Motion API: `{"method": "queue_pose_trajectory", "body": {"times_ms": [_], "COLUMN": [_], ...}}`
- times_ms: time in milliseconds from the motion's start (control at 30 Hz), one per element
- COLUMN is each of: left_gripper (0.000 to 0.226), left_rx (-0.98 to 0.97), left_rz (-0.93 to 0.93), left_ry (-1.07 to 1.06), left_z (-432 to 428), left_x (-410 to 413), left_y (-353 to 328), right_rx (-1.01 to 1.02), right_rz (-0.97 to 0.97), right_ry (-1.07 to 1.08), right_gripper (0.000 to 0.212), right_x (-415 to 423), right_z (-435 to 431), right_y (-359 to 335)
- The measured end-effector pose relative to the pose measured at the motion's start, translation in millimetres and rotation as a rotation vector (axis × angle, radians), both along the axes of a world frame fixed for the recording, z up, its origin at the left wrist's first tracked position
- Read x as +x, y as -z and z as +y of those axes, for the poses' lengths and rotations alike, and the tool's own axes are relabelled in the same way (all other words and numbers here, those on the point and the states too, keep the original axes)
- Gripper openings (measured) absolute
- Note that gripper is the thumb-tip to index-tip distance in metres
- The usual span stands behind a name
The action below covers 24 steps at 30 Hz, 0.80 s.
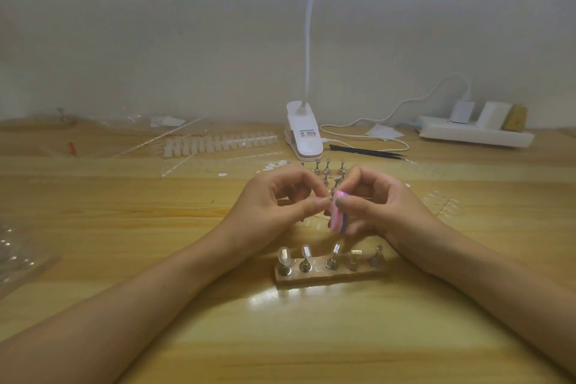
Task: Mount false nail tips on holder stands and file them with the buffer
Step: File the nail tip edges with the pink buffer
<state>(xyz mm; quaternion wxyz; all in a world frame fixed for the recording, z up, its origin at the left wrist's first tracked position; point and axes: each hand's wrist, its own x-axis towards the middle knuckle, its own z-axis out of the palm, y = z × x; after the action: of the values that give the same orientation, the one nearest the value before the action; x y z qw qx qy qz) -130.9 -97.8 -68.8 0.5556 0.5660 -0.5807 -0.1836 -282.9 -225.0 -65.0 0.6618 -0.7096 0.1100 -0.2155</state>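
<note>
Buffer (338, 216), a pink-and-purple block, sits between the two hands. The right hand (385, 204) grips it, thumb on the near face and fingers curled behind. Its long axis is near upright, with the lower end hanging free above the counter (405, 337).

The left hand (279, 201) is curled, thumb and forefinger pinched together and touching the buffer's upper left edge. The piece they pinch is hidden by the fingertips. Judged to be a nail tip on its stand; unconfirmed.

The holder base (330, 276), a strip, lies just nearward of both hands, long axis crosswise, with five stands upright. Mounted tips (284, 254) show on the stands toward the left hand. Those toward the right hand are too blurred to tell. Loose stands (327, 169) cluster just beyond the hands.

Judgement: filing is in hand. The work point is where the left fingertips meet the buffer's upper end. The next stroke likely runs along the buffer's long axis, with the right hand driving and the left steadying. Risk: the small piece slipping from the pinch.
</note>
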Motion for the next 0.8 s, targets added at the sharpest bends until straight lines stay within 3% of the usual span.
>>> {"method": "queue_pose_trajectory", "body": {"times_ms": [100,233,333,467,600,700,800], "left_gripper": [0.007,0.007,0.009,0.008,0.009,0.009,0.006], "left_rx": [-0.010,-0.013,-0.017,-0.048,-0.043,-0.051,-0.039], "left_rz": [0.059,0.091,0.069,0.060,0.047,0.056,0.049], "left_ry": [-0.003,-0.009,0.007,-0.027,-0.032,-0.036,-0.026], "left_z": [-0.5,-0.9,-0.8,-1.2,-0.5,-0.4,-0.8], "left_x": [1.4,2.6,1.2,3.5,2.4,2.5,1.8], "left_y": [0.3,-0.2,0.2,-0.2,0.4,-0.2,-0.7], "right_rx": [0.086,0.000,0.105,0.033,0.136,0.028,0.105], "right_rz": [-0.053,-0.037,-0.092,-0.016,-0.072,-0.008,-0.081], "right_ry": [0.098,-0.020,0.093,0.020,0.123,0.001,0.067], "right_gripper": [0.028,0.018,0.027,0.027,0.033,0.021,0.024], "right_x": [0.5,-0.7,-1.2,-0.4,0.0,-0.3,0.0], "right_z": [-3.0,2.0,-1.2,0.6,-1.9,1.9,-0.1], "right_y": [0.8,1.0,1.1,2.0,1.7,2.1,1.8]}}
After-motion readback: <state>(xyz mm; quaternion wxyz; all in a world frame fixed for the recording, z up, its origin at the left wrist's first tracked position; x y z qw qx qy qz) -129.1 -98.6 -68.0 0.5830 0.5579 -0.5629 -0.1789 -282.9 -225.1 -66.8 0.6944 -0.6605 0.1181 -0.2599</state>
